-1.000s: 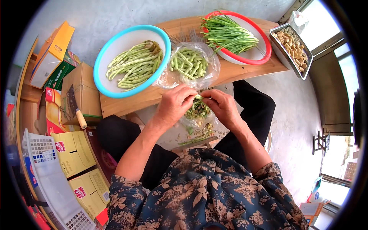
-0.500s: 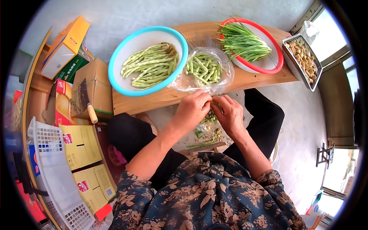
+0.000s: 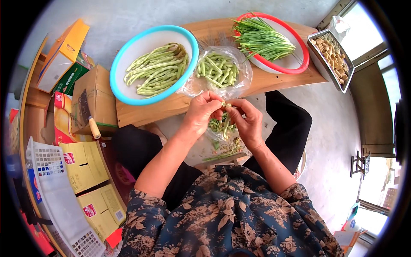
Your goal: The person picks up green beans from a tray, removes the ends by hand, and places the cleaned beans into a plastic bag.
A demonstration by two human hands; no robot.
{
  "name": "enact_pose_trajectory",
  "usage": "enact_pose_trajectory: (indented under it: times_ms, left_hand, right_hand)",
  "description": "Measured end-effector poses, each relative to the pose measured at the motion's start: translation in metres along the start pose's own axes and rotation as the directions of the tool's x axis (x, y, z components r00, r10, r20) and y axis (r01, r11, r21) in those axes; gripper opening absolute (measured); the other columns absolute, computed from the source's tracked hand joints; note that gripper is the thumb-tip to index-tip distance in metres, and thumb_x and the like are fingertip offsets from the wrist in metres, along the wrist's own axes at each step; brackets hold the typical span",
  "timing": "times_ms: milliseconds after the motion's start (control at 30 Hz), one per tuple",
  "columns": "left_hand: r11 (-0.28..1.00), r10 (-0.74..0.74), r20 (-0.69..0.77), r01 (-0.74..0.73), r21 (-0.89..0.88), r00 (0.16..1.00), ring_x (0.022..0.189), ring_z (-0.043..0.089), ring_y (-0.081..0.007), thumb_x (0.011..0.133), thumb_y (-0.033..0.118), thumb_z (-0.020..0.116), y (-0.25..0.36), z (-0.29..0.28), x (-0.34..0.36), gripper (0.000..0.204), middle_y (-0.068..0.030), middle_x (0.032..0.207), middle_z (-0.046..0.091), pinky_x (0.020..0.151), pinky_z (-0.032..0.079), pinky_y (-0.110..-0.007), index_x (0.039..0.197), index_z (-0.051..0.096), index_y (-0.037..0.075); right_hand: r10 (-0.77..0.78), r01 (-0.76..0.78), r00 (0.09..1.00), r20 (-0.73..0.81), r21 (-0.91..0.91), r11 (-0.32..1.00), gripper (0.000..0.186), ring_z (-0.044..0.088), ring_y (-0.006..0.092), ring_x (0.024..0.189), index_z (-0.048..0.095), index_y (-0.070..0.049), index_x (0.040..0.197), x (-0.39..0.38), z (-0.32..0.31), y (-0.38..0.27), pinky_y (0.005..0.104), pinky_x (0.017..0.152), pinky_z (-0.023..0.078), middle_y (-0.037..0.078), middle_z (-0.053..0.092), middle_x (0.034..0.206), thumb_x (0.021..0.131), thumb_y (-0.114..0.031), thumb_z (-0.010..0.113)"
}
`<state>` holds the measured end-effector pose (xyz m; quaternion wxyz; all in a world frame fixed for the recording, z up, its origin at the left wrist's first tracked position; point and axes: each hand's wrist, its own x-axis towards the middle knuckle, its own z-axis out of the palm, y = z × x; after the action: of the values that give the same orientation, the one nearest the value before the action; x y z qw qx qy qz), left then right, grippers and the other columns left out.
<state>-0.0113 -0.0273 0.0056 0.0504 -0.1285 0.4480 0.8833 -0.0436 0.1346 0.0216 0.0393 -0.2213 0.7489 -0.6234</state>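
My left hand point(image 3: 201, 112) and my right hand point(image 3: 247, 121) meet just off the table's near edge, both closed in a pinch. Between the left fingertips is a piece of green bean point(image 3: 223, 104); its pale broken end faces up. Another pale bean end point(image 3: 228, 105) shows at the right fingertips, almost touching the first. Beyond the hands, short bean pieces point(image 3: 217, 70) fill a clear plastic bag point(image 3: 244, 81) on the table. Long whole green beans point(image 3: 159, 68) lie in a white basin with a turquoise rim point(image 3: 115, 88). Below the hands, more green pieces point(image 3: 222, 125) lie low down, partly covered.
On the wooden table point(image 3: 141, 115), a red-rimmed basin point(image 3: 305, 64) holds long green stalks point(image 3: 265, 40), beside a metal tray point(image 3: 345, 88) of tan chunks. At left, a knife point(image 3: 90, 115) with a wooden handle leans at a cardboard box point(image 3: 102, 100), near a white plastic basket point(image 3: 60, 192).
My hands have drawn slightly apart and turned, so pale bean ends now show at the fingertips. The whole view has shifted a little, with the table appearing further up and left.
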Motion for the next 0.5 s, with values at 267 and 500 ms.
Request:
enact_pose_trajectory:
  times_ms: [267,500]
  left_hand:
    - [0.974,0.006,-0.174,0.034,0.224,0.985,0.060,0.053,-0.0074,0.085,0.007,0.057,0.007,-0.040,0.001,0.003,-0.0011,0.073,0.058,0.052,0.045,-0.024,0.083,0.059,0.007]
    - [0.975,-0.202,0.044,0.197,0.102,0.978,0.070,0.057,-0.0109,0.094,0.024,0.052,0.004,-0.016,-0.006,0.018,-0.0019,0.086,0.057,0.053,0.046,-0.024,0.087,0.057,0.008]
  right_hand:
    - [0.105,0.063,0.950,-0.295,0.509,0.858,0.017,0.053,0.0094,0.061,0.058,0.001,0.099,0.037,-0.072,-0.003,0.0243,0.058,0.046,0.011,0.065,0.092,0.095,-0.015,0.054]
    - [0.205,0.047,0.940,-0.271,0.700,0.712,0.018,0.053,0.0122,0.061,0.058,-0.002,0.103,0.041,-0.100,0.012,0.0234,0.061,0.046,0.011,0.065,0.095,0.095,-0.018,0.055]
